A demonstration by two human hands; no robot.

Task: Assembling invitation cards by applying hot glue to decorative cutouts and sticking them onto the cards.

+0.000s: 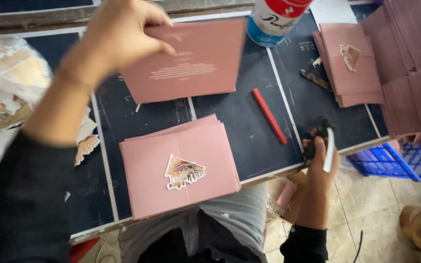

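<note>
At the far left a clear plastic bag [1,73] holds gold, house-shaped cut-outs. The left hand [118,34] pinches a pink card [191,61] printed with pale lines, fingers closed on its upper left corner, lifted above the dark table [249,131]. Below lies a stack of pink cards [181,168] topped by a gold house sticker [183,172]. A red stick [269,116] lies to the right. The right hand [320,168] grips a black tool [317,139] at the table edge. A white, red and blue can [274,17] stands at the top; a blue basket [400,158] sits far right.
</note>
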